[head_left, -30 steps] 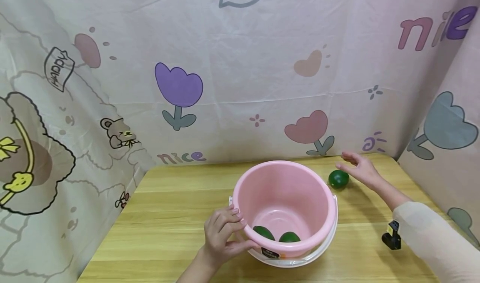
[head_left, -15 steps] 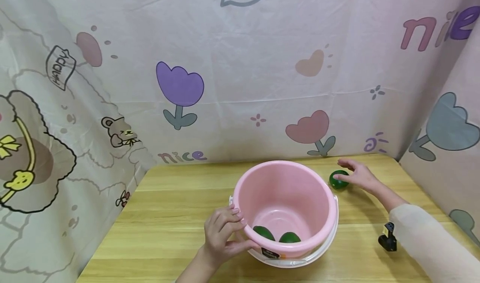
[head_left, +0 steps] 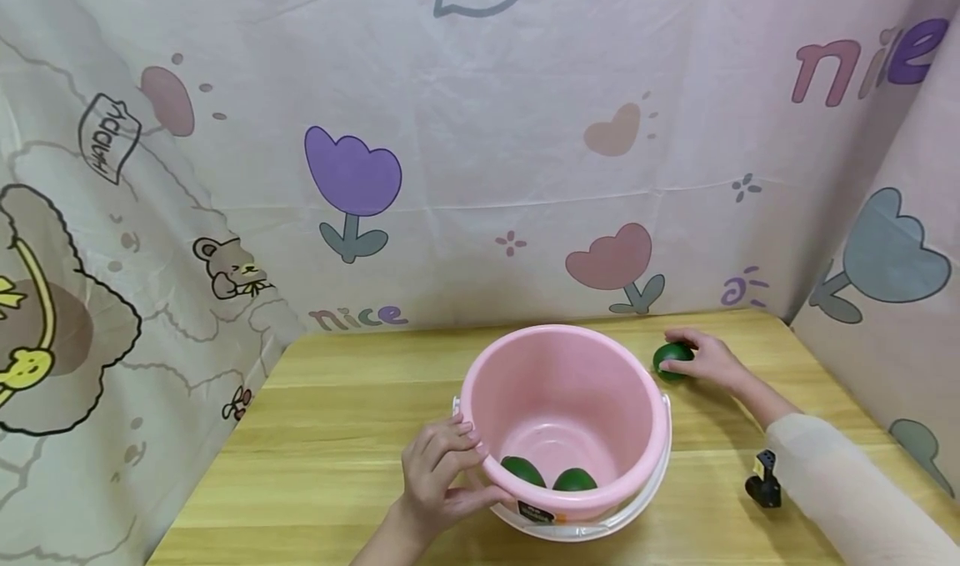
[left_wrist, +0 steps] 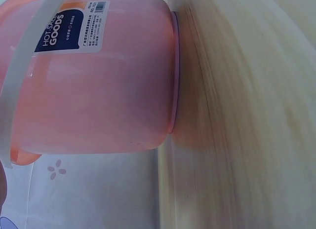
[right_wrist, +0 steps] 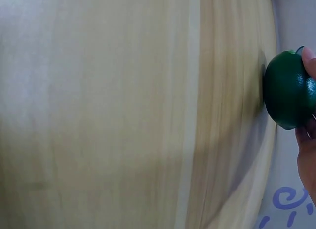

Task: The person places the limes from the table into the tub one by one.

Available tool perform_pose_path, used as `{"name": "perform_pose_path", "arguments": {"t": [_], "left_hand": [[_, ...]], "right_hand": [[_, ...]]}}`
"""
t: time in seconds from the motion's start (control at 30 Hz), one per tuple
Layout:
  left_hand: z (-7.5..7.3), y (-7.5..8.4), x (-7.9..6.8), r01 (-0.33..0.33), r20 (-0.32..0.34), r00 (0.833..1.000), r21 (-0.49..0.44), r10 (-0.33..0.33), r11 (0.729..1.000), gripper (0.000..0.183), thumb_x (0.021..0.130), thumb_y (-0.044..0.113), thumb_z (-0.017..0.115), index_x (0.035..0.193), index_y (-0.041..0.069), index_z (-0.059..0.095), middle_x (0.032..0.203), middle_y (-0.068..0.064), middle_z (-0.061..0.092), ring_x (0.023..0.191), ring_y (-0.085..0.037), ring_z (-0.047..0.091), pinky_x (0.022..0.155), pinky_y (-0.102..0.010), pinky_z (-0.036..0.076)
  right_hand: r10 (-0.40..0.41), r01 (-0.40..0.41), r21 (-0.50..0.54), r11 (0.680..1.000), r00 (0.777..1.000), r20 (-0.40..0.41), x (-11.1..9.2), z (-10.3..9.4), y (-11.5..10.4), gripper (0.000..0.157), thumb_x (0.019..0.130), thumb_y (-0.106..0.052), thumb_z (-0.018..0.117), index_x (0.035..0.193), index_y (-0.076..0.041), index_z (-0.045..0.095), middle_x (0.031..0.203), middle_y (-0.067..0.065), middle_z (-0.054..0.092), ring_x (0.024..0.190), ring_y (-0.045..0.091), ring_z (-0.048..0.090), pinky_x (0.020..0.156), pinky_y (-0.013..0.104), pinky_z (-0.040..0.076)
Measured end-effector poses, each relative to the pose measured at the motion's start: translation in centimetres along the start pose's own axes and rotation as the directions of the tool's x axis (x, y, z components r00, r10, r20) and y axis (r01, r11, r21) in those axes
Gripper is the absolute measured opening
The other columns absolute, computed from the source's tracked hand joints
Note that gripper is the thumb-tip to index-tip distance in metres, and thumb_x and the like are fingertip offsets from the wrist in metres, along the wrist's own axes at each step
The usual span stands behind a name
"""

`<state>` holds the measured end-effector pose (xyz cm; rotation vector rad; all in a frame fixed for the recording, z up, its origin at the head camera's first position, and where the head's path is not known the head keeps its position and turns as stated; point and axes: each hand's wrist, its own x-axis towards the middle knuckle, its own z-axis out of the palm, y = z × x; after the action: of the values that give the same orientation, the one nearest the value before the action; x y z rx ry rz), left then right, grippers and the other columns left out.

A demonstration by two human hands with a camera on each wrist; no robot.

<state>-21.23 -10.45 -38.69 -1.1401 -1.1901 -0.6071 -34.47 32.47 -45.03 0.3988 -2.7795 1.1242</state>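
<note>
A pink bucket point(head_left: 558, 383) stands upright on the table, its white handle point(head_left: 660, 474) lowered toward the near side. My left hand point(head_left: 441, 476) holds the bucket's left rim, fingers over the edge and thumb at the front. Inside lie two green limes point(head_left: 523, 470), partly hidden by the near rim. Behind and right of the bucket, my right hand point(head_left: 708, 361) pinches another lime point(head_left: 669, 359) between thumb and fingers. The right wrist view shows this lime point(right_wrist: 286, 93) at the tabletop, with fingers on both sides. Most of the left hand is outside the left wrist view.
The wooden table point(head_left: 337, 433) extends left of the bucket. A printed cloth point(head_left: 480, 132) hangs behind the table and along both sides. A small black device point(head_left: 763, 484) sits at the right sleeve point(head_left: 832, 474). The bucket bears a label point(left_wrist: 74, 26) on its outer wall.
My right hand has come down and left onto the lime, and its thumb and fingers have closed around it. The left hand keeps holding the bucket rim.
</note>
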Motion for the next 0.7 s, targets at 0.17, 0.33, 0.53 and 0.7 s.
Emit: {"name": "perform_pose_path", "arguments": {"t": [0.17, 0.33, 0.53, 0.7], "left_hand": [[-0.1, 0.1, 0.0, 0.0, 0.004, 1.0, 0.002, 0.0, 1.0, 0.049, 0.077, 0.049, 0.072, 0.068, 0.003, 0.058, 0.071, -0.009, 0.06, 0.069, -0.022, 0.057, 0.069, -0.031, 0.059], [-0.2, -0.1, 0.1, -0.012, -0.001, 1.0, 0.0, 0.012, 1.0, 0.048, 0.078, 0.048, 0.073, 0.067, 0.003, 0.057, 0.07, -0.009, 0.059, 0.067, -0.023, 0.057, 0.068, -0.03, 0.059], [-0.1, -0.2, 0.2, -0.017, 0.0, 1.0, -0.006, 0.017, 1.0, 0.049, 0.077, 0.048, 0.073, 0.067, 0.003, 0.058, 0.069, -0.008, 0.059, 0.067, -0.022, 0.057, 0.067, -0.03, 0.059], [0.0, -0.2, 0.2, -0.024, -0.006, 1.0, -0.006, 0.024, 1.0, 0.049, 0.077, 0.049, 0.073, 0.068, 0.003, 0.059, 0.069, -0.008, 0.06, 0.067, -0.023, 0.057, 0.067, -0.03, 0.059]], "right_hand": [[0.031, -0.031, -0.024, 0.999, 0.999, -0.03, -0.1, 0.4, 0.2, 0.07, 0.078, -0.029, 0.078, 0.129, 0.01, 0.048, 0.129, 0.033, 0.049, 0.119, 0.05, 0.044, 0.102, 0.061, 0.037], [0.09, -0.09, -0.006, 0.996, 0.995, -0.047, 0.0, 1.1, 0.8, 0.071, 0.08, -0.038, 0.075, 0.128, 0.007, 0.05, 0.129, 0.032, 0.049, 0.115, 0.045, 0.047, 0.099, 0.058, 0.043], [0.165, -0.161, 0.058, 0.985, 0.984, -0.063, -0.4, 1.6, 1.2, 0.066, 0.08, -0.037, 0.075, 0.126, 0.003, 0.052, 0.126, 0.031, 0.051, 0.108, 0.04, 0.051, 0.092, 0.048, 0.047], [0.216, -0.208, 0.141, 0.968, 0.975, -0.048, -0.6, 2.1, 1.1, 0.068, 0.08, -0.036, 0.076, 0.131, 0.002, 0.05, 0.128, 0.034, 0.047, 0.11, 0.042, 0.05, 0.093, 0.047, 0.047]]}}
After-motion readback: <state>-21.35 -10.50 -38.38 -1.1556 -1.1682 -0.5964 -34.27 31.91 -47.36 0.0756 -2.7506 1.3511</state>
